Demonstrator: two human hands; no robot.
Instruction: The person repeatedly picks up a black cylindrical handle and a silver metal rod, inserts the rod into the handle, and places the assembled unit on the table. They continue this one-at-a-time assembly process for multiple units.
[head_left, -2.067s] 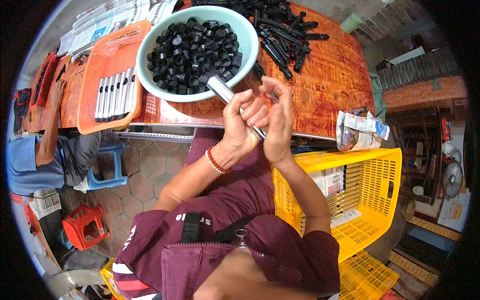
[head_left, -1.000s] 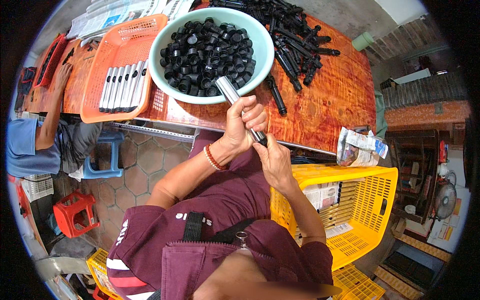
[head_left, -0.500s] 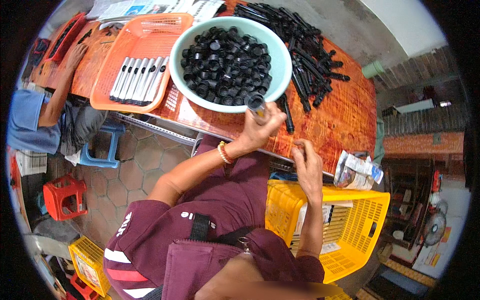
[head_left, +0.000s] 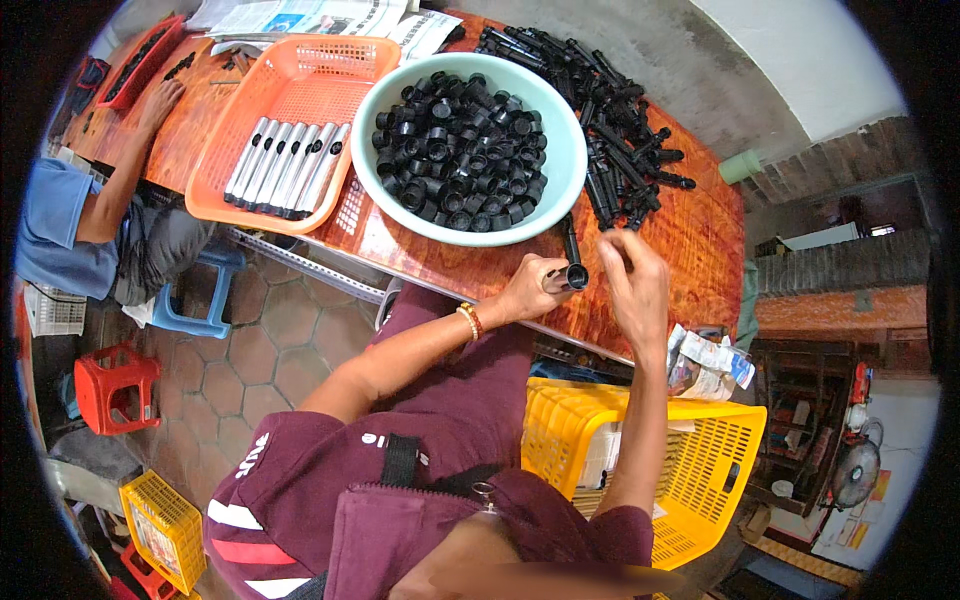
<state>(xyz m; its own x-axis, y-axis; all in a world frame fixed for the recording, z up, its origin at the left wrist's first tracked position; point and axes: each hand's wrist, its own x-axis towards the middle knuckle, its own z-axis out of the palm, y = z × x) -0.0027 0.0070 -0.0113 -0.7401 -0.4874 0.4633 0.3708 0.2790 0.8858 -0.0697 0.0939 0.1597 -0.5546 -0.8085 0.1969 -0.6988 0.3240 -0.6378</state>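
My left hand (head_left: pixel 527 291) is closed around a short silver metal tube (head_left: pixel 556 281), whose dark round open end points toward my right hand. My right hand (head_left: pixel 640 285) is over the table beside a heap of black plastic tubes (head_left: pixel 622 150). Its thumb and fingers are bent together near the ends of the closest tubes, and anything between the fingertips is hidden. One loose black tube (head_left: pixel 571 238) lies between the heap and a pale green bowl (head_left: pixel 470 237), just beyond my left hand. Many small black caps (head_left: pixel 455 155) fill the bowl.
Several silver tubes (head_left: pixel 290 165) lie in a row inside an orange basket (head_left: pixel 322 85) left of the bowl. A yellow crate (head_left: pixel 715 470) stands by my right arm. A crumpled plastic bag (head_left: pixel 710 360) sits at the table's right edge. At far left another person's hand (head_left: pixel 163 100) rests on the table.
My left hand has moved from the bowl's near rim toward me and right, and the tube's open end has turned rightward. My right hand has risen toward the black tubes.
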